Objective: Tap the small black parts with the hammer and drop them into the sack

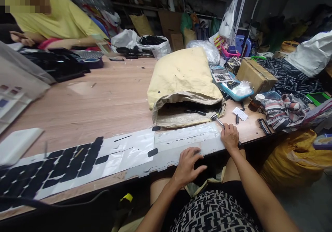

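Note:
My left hand (189, 164) lies with fingers spread on the near edge of a long white sheet (135, 152) that runs along the table's front. Black oval pads (67, 163) cover the sheet's left part. My right hand (229, 137) rests at the sheet's right end, fingers curled round a thin metal tool (218, 120) that points up toward a yellow paper sack (183, 83). The sack lies open toward me, with dark pieces inside its mouth.
Another person in a yellow shirt (59, 17) sits at the far left behind black keyboards (59, 64). A calculator (221, 75), a cardboard box (255, 74), a striped cloth (282, 111) and black parts crowd the right end. A yellow bag (293, 159) stands on the floor.

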`<state>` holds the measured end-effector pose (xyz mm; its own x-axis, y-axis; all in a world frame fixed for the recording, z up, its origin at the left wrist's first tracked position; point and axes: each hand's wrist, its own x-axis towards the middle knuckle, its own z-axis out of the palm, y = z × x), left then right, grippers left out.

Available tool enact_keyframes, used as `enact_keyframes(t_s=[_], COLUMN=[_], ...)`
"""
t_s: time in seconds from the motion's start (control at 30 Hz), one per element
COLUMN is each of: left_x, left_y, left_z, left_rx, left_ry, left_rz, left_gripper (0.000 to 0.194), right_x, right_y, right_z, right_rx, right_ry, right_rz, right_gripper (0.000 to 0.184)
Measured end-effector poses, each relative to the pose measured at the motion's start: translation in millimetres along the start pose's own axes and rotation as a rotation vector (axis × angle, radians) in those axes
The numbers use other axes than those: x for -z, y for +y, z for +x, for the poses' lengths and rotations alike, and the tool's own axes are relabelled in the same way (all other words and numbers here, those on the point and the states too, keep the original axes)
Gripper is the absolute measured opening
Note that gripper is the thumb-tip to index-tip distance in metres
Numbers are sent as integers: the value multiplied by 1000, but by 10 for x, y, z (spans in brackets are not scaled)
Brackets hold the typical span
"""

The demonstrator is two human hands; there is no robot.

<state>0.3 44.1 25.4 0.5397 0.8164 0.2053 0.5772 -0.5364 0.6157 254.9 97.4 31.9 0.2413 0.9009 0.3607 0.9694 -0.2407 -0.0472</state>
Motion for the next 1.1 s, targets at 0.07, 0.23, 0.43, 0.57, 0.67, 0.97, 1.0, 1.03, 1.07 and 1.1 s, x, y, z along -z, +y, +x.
enact_keyframes(t_s=[0.07,0.23,0.43,0.57,0.67,0.97,1.0,1.03,1.07,1.1], left_x=[108,385,487,438,429,552,524,481,424,358], left_y=[-107,-584,-1016,-1103,-1124,-821,-759,-699,-643,-592], left_z=[279,1211,1889,1911,1866,1498,1391,1279,1167,1061], left_rx=[47,286,406,433,433,319,275,232,195,168], left_ry=[48,262,174,161,163,190,184,169,148,128], left_rz=[-19,84,255,348,330,114,77,47,25,13], left_gripper=[21,28,28,21,18,13,15,16,16,16], right_x=[3,-2,23,34,29,36,39,41,42,41], right_y=[-4,2,-8,-16,-11,-15,-17,-18,-19,-19], right_z=[-3,-4,0,-4,-4,-5,-5,-4,-3,-2], right_rx=[2,4,2,-11,-8,-9,-8,-8,-8,-8], right_ry=[3,18,-5,-23,-23,-8,-7,-7,-6,-6], right_rz=[2,1,16,30,35,36,36,35,35,34], right_gripper=[29,29,32,31,32,30,29,29,29,29])
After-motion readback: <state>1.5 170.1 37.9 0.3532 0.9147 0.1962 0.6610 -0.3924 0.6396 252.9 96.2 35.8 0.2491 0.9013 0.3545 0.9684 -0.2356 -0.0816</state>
